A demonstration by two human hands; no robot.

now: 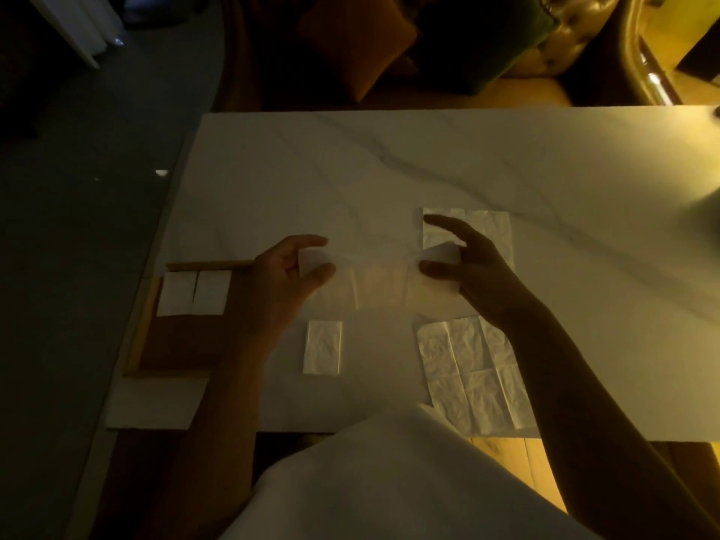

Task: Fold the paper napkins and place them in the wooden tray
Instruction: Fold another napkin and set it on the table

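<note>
Between my two hands I hold a thin white napkin [376,284] stretched flat just above the marble table [428,161]. My left hand [288,274] pinches its left edge, my right hand [463,263] pinches its right edge. The wooden tray [144,325] lies at the table's left edge with two folded napkins [193,293] side by side in its far end. A small folded napkin [323,347] lies in front of me. An unfolded napkin [473,374] lies near the front edge at right. Another unfolded one [489,231] lies behind my right hand.
A white flat sheet [156,401] sits at the table's front left corner below the tray. Cushions and a sofa [389,44] stand beyond the far edge. White cloth on my lap [389,481] covers the lower middle. Bright light falls at the far right.
</note>
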